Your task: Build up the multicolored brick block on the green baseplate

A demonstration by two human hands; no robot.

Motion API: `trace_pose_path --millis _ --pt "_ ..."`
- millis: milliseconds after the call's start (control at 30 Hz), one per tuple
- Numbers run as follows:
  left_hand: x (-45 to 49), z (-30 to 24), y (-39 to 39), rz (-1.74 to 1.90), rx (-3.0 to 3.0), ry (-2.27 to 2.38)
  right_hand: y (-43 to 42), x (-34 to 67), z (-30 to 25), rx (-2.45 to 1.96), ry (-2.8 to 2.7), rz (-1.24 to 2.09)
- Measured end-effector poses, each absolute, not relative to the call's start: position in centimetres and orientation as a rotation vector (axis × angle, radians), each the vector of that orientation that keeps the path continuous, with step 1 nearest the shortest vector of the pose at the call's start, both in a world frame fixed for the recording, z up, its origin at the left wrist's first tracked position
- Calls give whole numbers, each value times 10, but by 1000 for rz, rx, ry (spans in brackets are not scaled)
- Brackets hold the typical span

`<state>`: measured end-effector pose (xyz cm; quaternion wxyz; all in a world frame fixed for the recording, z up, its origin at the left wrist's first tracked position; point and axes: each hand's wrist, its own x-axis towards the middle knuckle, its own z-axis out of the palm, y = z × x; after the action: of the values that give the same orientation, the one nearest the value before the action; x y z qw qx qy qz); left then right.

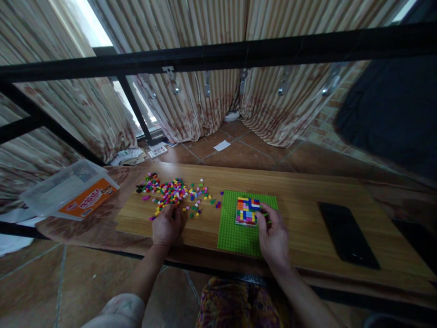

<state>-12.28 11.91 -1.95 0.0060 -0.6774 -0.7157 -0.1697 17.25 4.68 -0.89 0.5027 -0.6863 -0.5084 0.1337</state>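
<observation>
My left hand (166, 225) is at the near edge of a loose heap of small colourful toy bricks (173, 190), its fingers curled down and pressed together. Whatever is between those fingertips is hidden. On the right, a green studded baseplate (228, 232) lies on the wooden board. Upon it sits a square, multicoloured toy brick build (246, 210), several bricks wide, with a pale lower edge. The thumb and fingers of my right hand (274, 234) close on the right edge of this build, covering part of it.
A clear plastic tub (68, 189) with an orange label lies at the left. A black phone (348, 234) rests on the wooden board (303, 214) at the right. Beyond the board run a dark metal rail (218, 55) and striped curtains (191, 105).
</observation>
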Motion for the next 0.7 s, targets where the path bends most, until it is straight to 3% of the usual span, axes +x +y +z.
trace_pose_path --millis 267,400,700 --pt "-123 -18 120 -568 -2105 -2255 49 183 -8 -1680 -1078 466" --pt "-123 -19 120 -594 -2110 -2244 63 199 15 -1655 -1071 328" --pt "-125 -21 120 -609 -2138 -2227 125 157 53 -1778 -2010 230"
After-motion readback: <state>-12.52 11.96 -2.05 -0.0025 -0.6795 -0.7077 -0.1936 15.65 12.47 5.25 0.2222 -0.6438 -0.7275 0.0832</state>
